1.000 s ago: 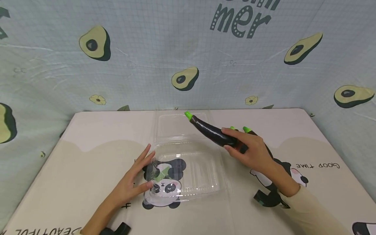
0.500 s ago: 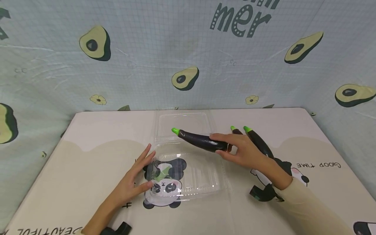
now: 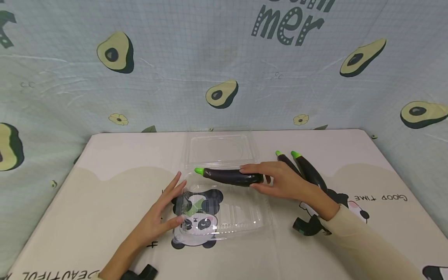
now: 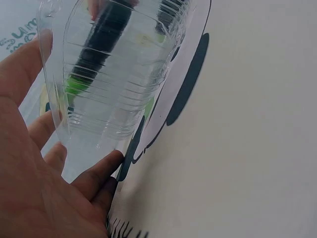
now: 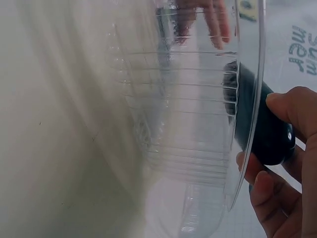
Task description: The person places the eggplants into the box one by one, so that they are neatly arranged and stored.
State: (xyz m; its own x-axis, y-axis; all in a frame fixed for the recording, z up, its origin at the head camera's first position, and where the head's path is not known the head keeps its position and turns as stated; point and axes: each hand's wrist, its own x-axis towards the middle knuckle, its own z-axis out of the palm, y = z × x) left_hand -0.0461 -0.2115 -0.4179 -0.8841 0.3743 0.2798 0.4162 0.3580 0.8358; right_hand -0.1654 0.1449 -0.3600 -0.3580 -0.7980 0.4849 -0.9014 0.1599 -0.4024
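Note:
In the head view, my right hand (image 3: pixel 283 181) grips a dark eggplant (image 3: pixel 227 177) by its thick end, thumb and fingers on opposite sides. The eggplant lies level over the far part of a clear plastic clamshell box (image 3: pixel 245 214), green stem tip pointing left. The right wrist view has its blunt end (image 5: pixel 275 144) between my fingers, just past the box wall. Fingers spread, my left hand (image 3: pixel 159 214) rests against the box's left side. Through the clear wall, the left wrist view shows the eggplant's green tip (image 4: pixel 77 84). Whether it touches the box floor I cannot tell.
The box's lid (image 3: pixel 220 149) lies folded back toward the rear wall. Two more eggplants, one thick (image 3: pixel 309 171) and one partly hidden (image 3: pixel 287 162), lie to the right behind my right hand. A printed cloth (image 3: pixel 105 217) covers the table; an avocado-patterned sheet (image 3: pixel 175 70) hangs behind.
My right hand has brought the eggplant left and down over the box, turning it from slanted to level. My left hand has stayed at the box's left side.

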